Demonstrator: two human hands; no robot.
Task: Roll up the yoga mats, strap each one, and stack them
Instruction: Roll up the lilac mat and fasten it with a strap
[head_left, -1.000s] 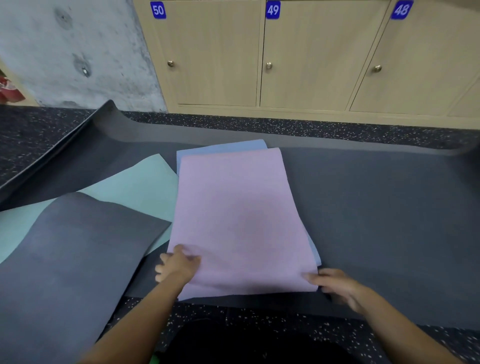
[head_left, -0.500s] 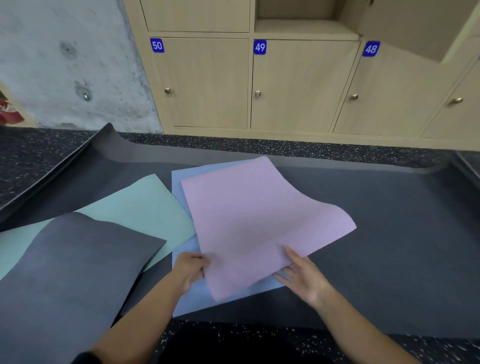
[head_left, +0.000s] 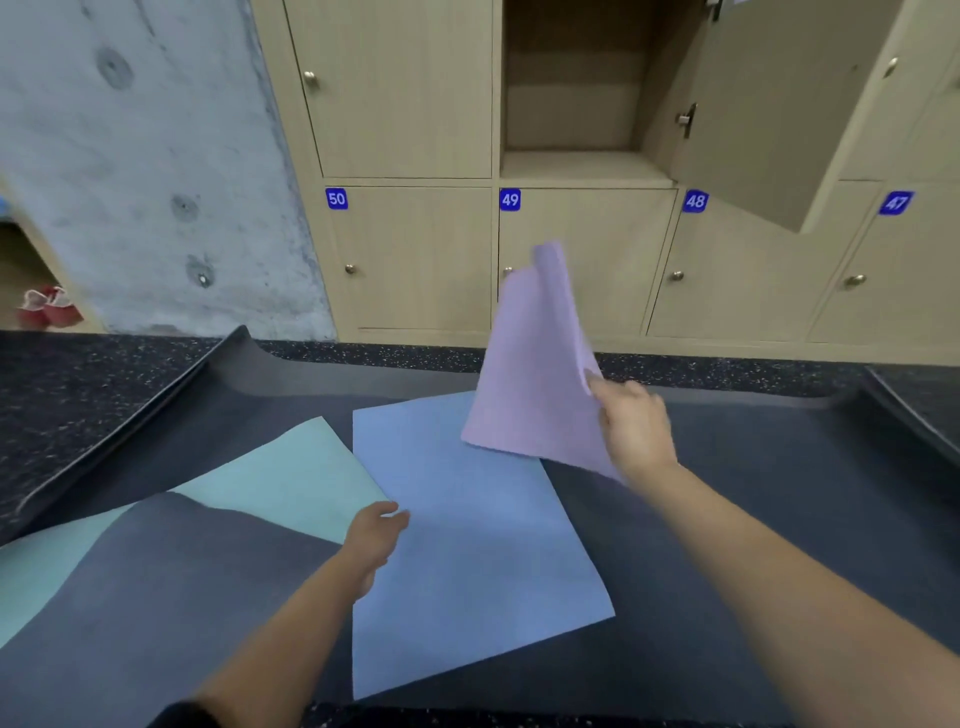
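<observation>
My right hand (head_left: 635, 427) grips the edge of a thin pink mat (head_left: 535, 364) and holds it up in the air, tilted away over the far right of the blue mat. The blue mat (head_left: 467, 545) lies flat in the middle, uncovered. My left hand (head_left: 375, 538) rests on the blue mat's left edge with relaxed fingers. A teal mat (head_left: 280, 478) lies to the left, partly under a dark grey mat (head_left: 156, 597). All lie on a large dark floor mat (head_left: 753, 493).
Wooden lockers numbered 47 to 50 (head_left: 415, 260) stand behind the mats. One upper locker (head_left: 576, 93) is open, its door (head_left: 769, 114) swung out to the right. A concrete wall (head_left: 130, 182) and red shoes (head_left: 47, 306) are at far left. The big mat's edges curl up.
The pink mat has been lifted off the blue mat by my right hand and swung up to the right. My left hand let go of it and stays by the blue mat.
</observation>
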